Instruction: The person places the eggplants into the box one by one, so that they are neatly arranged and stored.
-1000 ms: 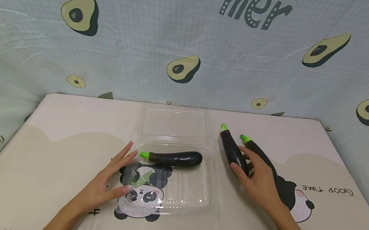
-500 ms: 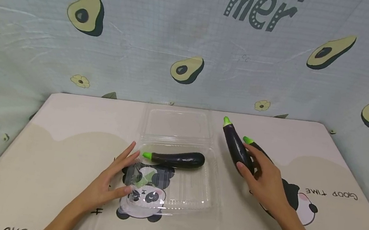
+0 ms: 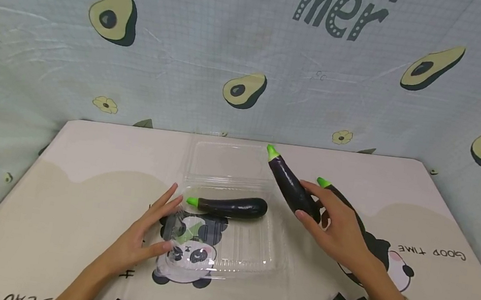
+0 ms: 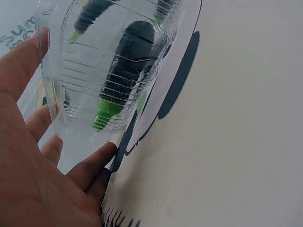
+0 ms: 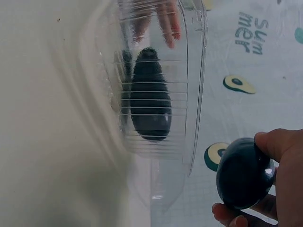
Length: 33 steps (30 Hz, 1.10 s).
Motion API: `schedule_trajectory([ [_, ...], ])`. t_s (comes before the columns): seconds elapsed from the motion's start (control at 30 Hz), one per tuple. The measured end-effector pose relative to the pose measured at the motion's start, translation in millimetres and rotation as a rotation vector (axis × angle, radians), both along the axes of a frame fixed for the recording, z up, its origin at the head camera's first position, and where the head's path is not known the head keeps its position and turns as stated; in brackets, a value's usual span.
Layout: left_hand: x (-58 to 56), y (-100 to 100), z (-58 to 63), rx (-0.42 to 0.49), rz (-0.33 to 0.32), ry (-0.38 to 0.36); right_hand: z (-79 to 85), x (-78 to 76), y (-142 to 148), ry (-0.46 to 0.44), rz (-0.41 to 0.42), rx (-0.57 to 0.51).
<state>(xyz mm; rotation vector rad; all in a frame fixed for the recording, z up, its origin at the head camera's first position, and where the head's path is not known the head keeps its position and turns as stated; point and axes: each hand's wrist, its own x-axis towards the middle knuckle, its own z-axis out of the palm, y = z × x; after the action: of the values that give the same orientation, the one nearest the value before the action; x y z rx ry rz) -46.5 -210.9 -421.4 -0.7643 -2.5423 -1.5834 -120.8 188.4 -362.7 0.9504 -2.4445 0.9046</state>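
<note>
My right hand [image 3: 340, 230] pinches a dark purple eggplant [image 3: 288, 182] with a bright green stem, near its thick end. The eggplant tilts up and left, its stem overlapping the right edge of the raised lid in the head view. A clear plastic clamshell box [image 3: 249, 254] lies opened toward the back, and a second eggplant [image 3: 232, 207] lies across its base, stem to the left. At the box's left side, my left hand [image 3: 136, 238] rests with fingers spread, fingertips at the wall. The right wrist view shows the held eggplant's rounded end [image 5: 244, 172] between thumb and fingers.
A third eggplant [image 3: 338, 194] lies on the table behind my right hand, partly hidden by it. The box's clear lid [image 3: 229, 161] reaches to the table's back edge. A printed cloth [image 3: 177, 74] hangs behind the table.
My right hand has lifted the eggplant off the table and carried it left toward the box. The left hand and the eggplant in the box have stayed put.
</note>
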Motion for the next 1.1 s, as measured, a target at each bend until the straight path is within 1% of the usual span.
schedule_trajectory([
  [0.37,-0.2,0,2.2,-0.008,0.0,0.003,9.0,-2.6,-13,0.035,0.094,-0.009],
  [0.6,0.6,0,3.7,-0.003,0.001,-0.001,14.8,-2.9,-22,-0.009,0.158,0.031],
  [0.87,-2.3,-1,2.1,0.001,-0.005,0.001,17.3,-5.4,-31,-0.013,0.239,0.075],
  [1.1,-1.1,-1,0.6,-0.006,0.005,0.0,17.1,-4.4,-37,-0.013,0.296,0.077],
])
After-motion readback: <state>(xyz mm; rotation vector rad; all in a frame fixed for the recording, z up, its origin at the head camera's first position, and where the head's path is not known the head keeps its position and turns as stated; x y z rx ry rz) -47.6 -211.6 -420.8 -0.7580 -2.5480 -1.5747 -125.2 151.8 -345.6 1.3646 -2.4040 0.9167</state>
